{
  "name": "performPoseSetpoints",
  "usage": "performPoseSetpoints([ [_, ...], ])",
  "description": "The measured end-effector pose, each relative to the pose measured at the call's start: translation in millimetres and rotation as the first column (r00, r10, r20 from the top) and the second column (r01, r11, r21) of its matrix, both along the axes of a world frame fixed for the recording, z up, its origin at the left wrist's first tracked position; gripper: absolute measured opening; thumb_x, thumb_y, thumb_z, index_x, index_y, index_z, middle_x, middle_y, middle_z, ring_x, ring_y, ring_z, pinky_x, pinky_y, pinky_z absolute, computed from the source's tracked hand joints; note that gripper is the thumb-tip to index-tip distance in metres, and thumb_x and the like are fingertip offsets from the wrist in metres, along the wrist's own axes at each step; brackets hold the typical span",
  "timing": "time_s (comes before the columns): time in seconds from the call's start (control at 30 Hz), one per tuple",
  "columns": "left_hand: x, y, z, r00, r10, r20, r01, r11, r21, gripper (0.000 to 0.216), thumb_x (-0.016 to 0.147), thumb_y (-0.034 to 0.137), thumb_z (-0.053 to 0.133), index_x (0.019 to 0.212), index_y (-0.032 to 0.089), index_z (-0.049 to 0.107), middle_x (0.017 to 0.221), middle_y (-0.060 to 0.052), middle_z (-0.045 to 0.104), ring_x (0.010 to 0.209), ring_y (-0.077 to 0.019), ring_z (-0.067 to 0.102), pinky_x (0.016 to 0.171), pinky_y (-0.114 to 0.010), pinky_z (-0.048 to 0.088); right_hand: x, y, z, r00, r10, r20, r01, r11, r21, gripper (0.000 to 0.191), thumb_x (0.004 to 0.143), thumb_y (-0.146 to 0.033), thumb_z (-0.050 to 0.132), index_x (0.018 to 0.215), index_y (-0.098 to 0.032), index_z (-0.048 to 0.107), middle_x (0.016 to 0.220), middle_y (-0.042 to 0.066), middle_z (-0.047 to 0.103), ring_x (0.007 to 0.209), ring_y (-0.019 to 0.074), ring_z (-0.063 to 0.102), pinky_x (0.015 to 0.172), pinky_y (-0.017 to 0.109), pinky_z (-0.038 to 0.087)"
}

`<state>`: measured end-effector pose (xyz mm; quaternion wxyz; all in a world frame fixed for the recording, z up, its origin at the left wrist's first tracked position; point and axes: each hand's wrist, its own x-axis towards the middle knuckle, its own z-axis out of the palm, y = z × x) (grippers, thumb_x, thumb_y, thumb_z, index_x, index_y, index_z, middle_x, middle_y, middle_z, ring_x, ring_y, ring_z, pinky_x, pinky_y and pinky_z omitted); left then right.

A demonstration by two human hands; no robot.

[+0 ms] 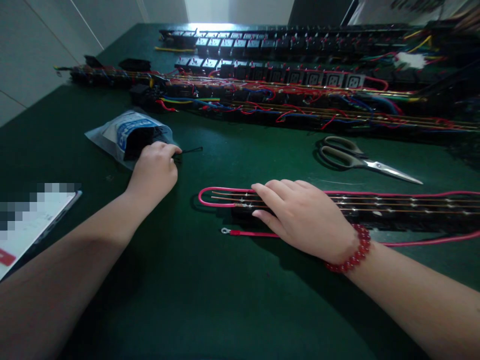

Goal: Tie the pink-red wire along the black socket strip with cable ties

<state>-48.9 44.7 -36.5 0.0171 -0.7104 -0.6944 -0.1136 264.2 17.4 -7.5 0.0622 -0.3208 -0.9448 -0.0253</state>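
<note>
Green tabletop (187,305), bag (144,122) of black pieces (135,142), left hand (159,162) tight on tie (193,149), right hand (298,215) flat on wired strip (375,220)

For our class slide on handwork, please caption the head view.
Left hand at an open plastic bag, right hand on a wired black strip, scissors lying beyond.

A dark green tabletop (225,295) is the support here. On it, at the left fingers (170,148), lies an open plastic bag (125,131) with blue print. Under the right fingers (268,195) there is a black strip (393,220) with thin copper-coloured wires along it; on its near side lies a red wire (257,234) ending in a ring terminal (225,231). Scissors (369,164) rest beyond the right fingers, rightward. Farther beyond both hands' fingers lie several long wired socket strips (294,77). Left of the left fingers lies a white printed item (41,220), partly blurred.
</note>
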Motion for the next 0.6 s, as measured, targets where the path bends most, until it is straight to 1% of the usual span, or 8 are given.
performPoseSetpoints([
  [0.13,9.5,-3.3,5.3,0.997,-0.072,0.03,0.072,0.997,-0.009,0.036,0.092,0.017,0.044,0.124,0.018,0.06,0.114,-0.01,0.065,0.109,-0.0273,0.059,0.096,-0.043,0.05,1.1,0.2,-0.2,1.0,-0.002,-0.007,0.002,1.0,-0.002,0.039,0.1,-0.038,0.044,0.125,-0.011,0.057,0.105,0.011,0.069,0.085,0.0237,0.064,0.071,0.036,0.045],
  [0.27,24.2,-11.4,8.9,0.979,-0.194,0.059,0.195,0.981,-0.01,0.031,0.095,0.019,0.046,0.121,0.018,0.062,0.11,-0.009,0.067,0.104,-0.0243,0.062,0.091,-0.039,0.053,1.3,-0.6,0.0,1.0,0.001,-0.009,-0.001,1.0,0.004,0.039,0.1,-0.038,0.045,0.125,-0.011,0.057,0.105,0.011,0.069,0.086,0.024,0.063,0.071,0.037,0.045],
  [0.33,32.1,-16.6,9.8,0.963,-0.259,0.078,0.261,0.965,-0.006,0.029,0.095,0.019,0.047,0.12,0.018,0.063,0.111,-0.009,0.068,0.104,-0.0239,0.063,0.088,-0.038,0.053,1.4,-1.3,0.1,1.0,-0.007,-0.007,0.007,1.0,0.014,0.038,0.099,-0.038,0.046,0.124,-0.012,0.057,0.104,0.01,0.069,0.085,0.0242,0.063,0.07,0.037,0.045],
  [0.4,38.7,-21.1,10.4,0.933,-0.346,0.095,0.349,0.937,-0.018,0.028,0.096,0.02,0.046,0.119,0.018,0.063,0.11,-0.007,0.069,0.104,-0.0229,0.062,0.089,-0.038,0.053,1.8,-1.5,0.1,1.0,-0.009,-0.003,0.009,1.0,0.004,0.036,0.099,-0.037,0.047,0.124,-0.013,0.057,0.103,0.009,0.069,0.084,0.0238,0.063,0.07,0.037,0.044],
  [0.43,40.9,-22.7,10.6,0.919,-0.384,0.088,0.386,0.923,-0.003,0.028,0.097,0.02,0.046,0.118,0.017,0.064,0.11,-0.007,0.069,0.105,-0.0231,0.062,0.091,-0.04,0.052,2.1,-1.4,0.0,1.0,-0.009,-0.006,0.009,1.0,0.004,0.036,0.099,-0.037,0.047,0.124,-0.013,0.057,0.103,0.009,0.069,0.085,0.0237,0.063,0.07,0.037,0.044],
  [0.5,42.8,-24.5,11.4,0.911,-0.407,0.065,0.406,0.913,0.033,0.028,0.097,0.021,0.046,0.117,0.017,0.064,0.112,-0.008,0.069,0.106,-0.0242,0.061,0.093,-0.043,0.051,2.4,-0.9,-0.1,1.0,-0.011,-0.006,0.011,1.0,0.005,0.037,0.1,-0.038,0.046,0.125,-0.013,0.057,0.104,0.009,0.069,0.085,0.0237,0.063,0.069,0.037,0.044],
  [0.6,40.3,-24.2,12.5,0.923,-0.378,0.071,0.376,0.925,0.048,0.032,0.093,0.013,0.042,0.116,0.017,0.064,0.112,-0.009,0.067,0.108,-0.0245,0.059,0.097,-0.046,0.048,2.0,-0.3,-0.3,1.0,-0.01,-0.012,0.01,1.0,0.01,0.038,0.1,-0.038,0.045,0.125,-0.013,0.057,0.103,0.009,0.069,0.084,0.0234,0.063,0.069,0.036,0.044],
])
